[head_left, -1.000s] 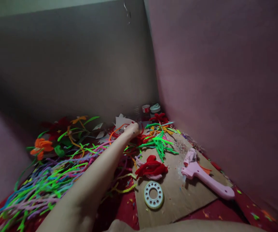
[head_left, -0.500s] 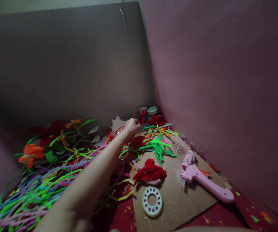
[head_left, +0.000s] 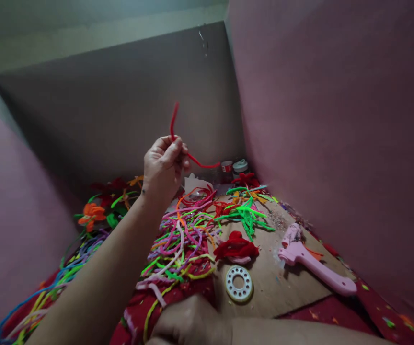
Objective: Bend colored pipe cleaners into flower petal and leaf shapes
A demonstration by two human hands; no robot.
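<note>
My left hand is raised above the pile, thumb and fingers pinching a bent red pipe cleaner. One end of it points up and the other sticks out to the right. At the bottom edge, my right hand is low over the red cloth, seen from its back with the fingers curled. What it may hold is hidden. Many coloured pipe cleaners lie loose below my left hand. On the cardboard are a red flower-like bundle, a white tape roll and a bunch of green pipe cleaners.
A pink hot glue gun lies on the cardboard's right side. An orange flower stands at the left. At the back are a white-lidded jar and a red-labelled cup. Pink walls close in both sides.
My left hand has come up and back from the far end of the pile, drawing out the red pipe cleaner. My right hand has moved into view at the bottom. The camera has tilted up.
</note>
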